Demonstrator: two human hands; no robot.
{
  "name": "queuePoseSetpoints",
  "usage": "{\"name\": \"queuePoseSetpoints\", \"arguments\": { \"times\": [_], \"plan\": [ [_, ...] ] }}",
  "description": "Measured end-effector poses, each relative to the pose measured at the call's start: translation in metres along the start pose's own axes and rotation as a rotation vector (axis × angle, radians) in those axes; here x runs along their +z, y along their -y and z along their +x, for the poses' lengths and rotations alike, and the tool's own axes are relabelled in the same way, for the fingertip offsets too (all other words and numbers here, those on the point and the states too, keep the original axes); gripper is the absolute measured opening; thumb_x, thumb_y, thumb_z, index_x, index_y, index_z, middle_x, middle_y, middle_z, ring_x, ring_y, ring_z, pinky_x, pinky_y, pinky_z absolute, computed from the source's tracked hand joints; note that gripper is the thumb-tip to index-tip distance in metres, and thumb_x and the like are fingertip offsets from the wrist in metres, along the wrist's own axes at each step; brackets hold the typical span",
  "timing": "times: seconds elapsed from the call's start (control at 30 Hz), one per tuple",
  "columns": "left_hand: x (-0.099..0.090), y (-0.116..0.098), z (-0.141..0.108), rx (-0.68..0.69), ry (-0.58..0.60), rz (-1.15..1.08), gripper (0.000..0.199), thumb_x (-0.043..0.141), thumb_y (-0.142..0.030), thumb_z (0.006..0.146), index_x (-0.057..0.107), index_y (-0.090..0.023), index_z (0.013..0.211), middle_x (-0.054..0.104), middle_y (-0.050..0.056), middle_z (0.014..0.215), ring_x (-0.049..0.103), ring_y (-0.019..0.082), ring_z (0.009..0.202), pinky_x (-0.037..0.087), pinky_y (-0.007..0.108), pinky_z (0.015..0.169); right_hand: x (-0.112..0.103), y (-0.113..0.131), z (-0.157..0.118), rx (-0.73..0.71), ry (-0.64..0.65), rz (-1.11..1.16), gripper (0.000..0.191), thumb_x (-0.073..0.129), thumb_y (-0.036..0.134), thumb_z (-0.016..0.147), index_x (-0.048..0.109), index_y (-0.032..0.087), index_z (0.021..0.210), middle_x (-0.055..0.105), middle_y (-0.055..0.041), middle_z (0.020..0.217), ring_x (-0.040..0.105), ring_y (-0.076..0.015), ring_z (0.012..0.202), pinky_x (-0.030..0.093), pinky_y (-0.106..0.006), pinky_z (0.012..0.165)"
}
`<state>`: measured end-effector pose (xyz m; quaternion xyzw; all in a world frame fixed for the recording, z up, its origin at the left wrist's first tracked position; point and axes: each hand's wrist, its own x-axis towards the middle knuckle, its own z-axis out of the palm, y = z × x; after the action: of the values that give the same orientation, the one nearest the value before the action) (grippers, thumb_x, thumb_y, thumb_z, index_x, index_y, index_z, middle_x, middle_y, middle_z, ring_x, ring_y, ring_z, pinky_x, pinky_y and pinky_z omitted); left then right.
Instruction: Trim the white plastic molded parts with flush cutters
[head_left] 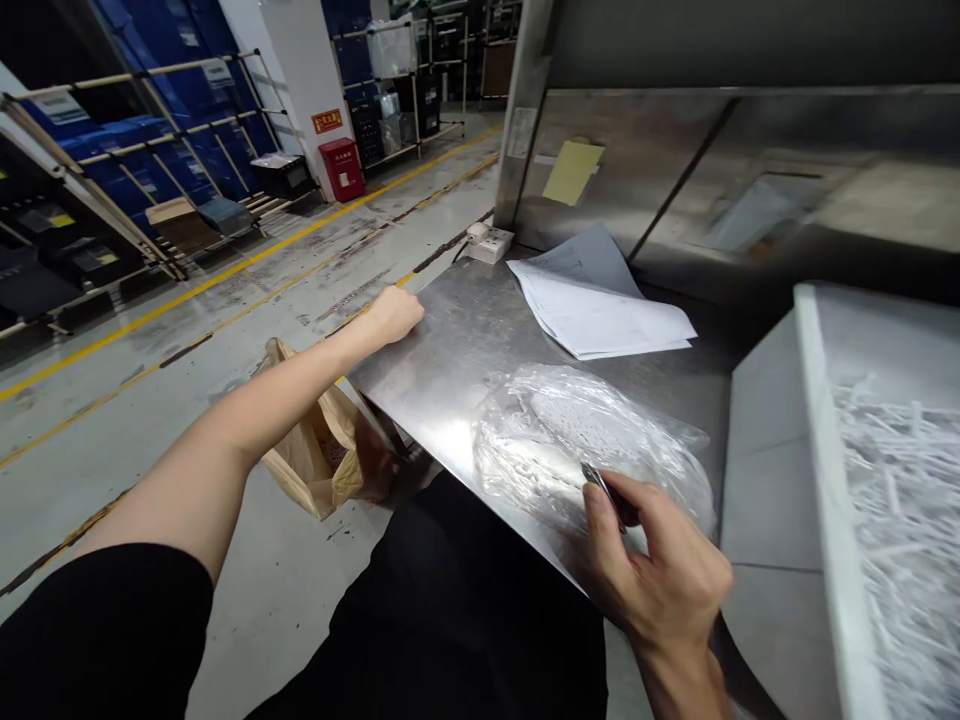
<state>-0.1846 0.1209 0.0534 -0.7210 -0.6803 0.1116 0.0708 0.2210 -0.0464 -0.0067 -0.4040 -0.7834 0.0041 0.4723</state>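
My right hand pinches a small metal tool that looks like nail clippers, its shiny tip pointing up and away. Just beyond and beneath it, a clear plastic bag with many small whitish pieces inside lies on the steel table. At the table's left edge, my left hand is closed in a fist; its fingertips are turned away, so anything in them is hidden. An open brown paper bag stands below my left forearm.
Folded white papers lie toward the back of the table, near a white power socket. To the right stands a white bin full of thin white pieces. Racks with blue boxes and a red box are across the floor.
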Motion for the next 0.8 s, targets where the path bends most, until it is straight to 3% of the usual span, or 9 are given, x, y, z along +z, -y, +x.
{"name": "queuePoseSetpoints", "arguments": {
  "times": [0.17,0.27,0.33,0.4,0.47,0.53,0.6,0.7,0.8],
  "plan": [
    [-0.023,-0.006,0.000,0.024,-0.021,0.009,0.016,0.066,-0.016,0.082,0.081,-0.011,0.089,0.081,0.022,0.094,0.075,0.035,0.106,0.049,0.039,0.095,-0.002,0.006,0.006,0.014,-0.017,0.033,0.009,0.072,0.019,0.102,0.073,0.021,0.111,0.072,-0.0007,0.080,0.063,-0.0163,0.064,0.050,-0.033,0.067],
    [-0.044,-0.017,-0.024,0.038,-0.097,0.009,0.019,0.061,-0.018,0.088,0.078,-0.014,0.094,0.081,0.017,0.101,0.074,0.031,0.098,0.047,0.035,0.082,-0.001,0.009,0.009,0.022,-0.005,0.030,0.005,0.070,0.019,0.103,0.072,0.020,0.108,0.069,0.0009,0.076,0.061,-0.0155,0.063,0.047,-0.032,0.067],
    [-0.059,-0.035,-0.050,0.095,-0.226,-0.027,0.021,0.056,-0.021,0.094,0.076,-0.018,0.100,0.079,0.012,0.105,0.072,0.027,0.094,0.044,0.032,0.074,0.001,0.009,0.009,0.037,0.018,0.021,0.004,0.069,0.020,0.105,0.072,0.019,0.107,0.069,0.0004,0.076,0.061,-0.0160,0.064,0.047,-0.033,0.068],
    [-0.070,-0.061,-0.076,0.284,-0.454,-0.115,0.018,0.056,-0.025,0.098,0.074,-0.019,0.098,0.075,0.008,0.096,0.069,0.022,0.084,0.040,0.031,0.066,0.004,0.007,0.009,0.064,0.056,-0.005,0.007,0.067,0.023,0.107,0.072,0.019,0.106,0.072,-0.0015,0.080,0.064,-0.0175,0.068,0.047,-0.033,0.071],
    [-0.077,-0.091,-0.096,0.531,-0.595,-0.147,0.020,0.055,-0.026,0.102,0.072,-0.019,0.095,0.071,0.005,0.089,0.064,0.018,0.074,0.036,0.030,0.060,0.007,0.006,0.008,0.111,0.093,-0.039,0.012,0.064,0.026,0.109,0.072,0.018,0.106,0.075,-0.0034,0.085,0.066,-0.0190,0.072,0.047,-0.034,0.073],
    [-0.076,-0.121,-0.103,0.709,-0.633,-0.118,0.022,0.052,-0.019,0.104,0.071,-0.019,0.093,0.069,0.004,0.083,0.062,0.016,0.069,0.035,0.030,0.057,0.008,0.004,0.007,0.175,0.107,-0.065,0.016,0.062,0.029,0.111,0.073,0.019,0.106,0.077,-0.0046,0.089,0.069,-0.0205,0.077,0.048,-0.034,0.075],
    [-0.069,-0.146,-0.099,0.792,-0.601,-0.065,0.025,0.049,-0.009,0.101,0.071,-0.017,0.093,0.068,0.004,0.080,0.061,0.017,0.066,0.037,0.031,0.056,0.007,0.003,0.007,0.236,0.088,-0.074,0.017,0.061,0.032,0.111,0.073,0.020,0.108,0.077,-0.0050,0.092,0.071,-0.0215,0.081,0.049,-0.034,0.078],
    [-0.056,-0.170,-0.087,0.795,-0.548,-0.015,0.026,0.047,-0.003,0.100,0.070,-0.014,0.092,0.069,0.007,0.080,0.062,0.018,0.067,0.041,0.031,0.057,0.005,0.002,0.007,0.280,0.054,-0.064,0.018,0.061,0.033,0.112,0.073,0.020,0.110,0.078,-0.0058,0.097,0.073,-0.0225,0.086,0.051,-0.034,0.081],
    [-0.047,-0.175,-0.081,0.773,-0.604,-0.011,0.026,0.047,-0.005,0.103,0.070,-0.013,0.094,0.069,0.007,0.080,0.064,0.020,0.069,0.043,0.033,0.059,0.005,0.002,0.008,0.272,0.040,-0.060,0.017,0.061,0.033,0.111,0.072,0.020,0.109,0.077,-0.0055,0.095,0.072,-0.0221,0.084,0.052,-0.035,0.081]
  ]
}}
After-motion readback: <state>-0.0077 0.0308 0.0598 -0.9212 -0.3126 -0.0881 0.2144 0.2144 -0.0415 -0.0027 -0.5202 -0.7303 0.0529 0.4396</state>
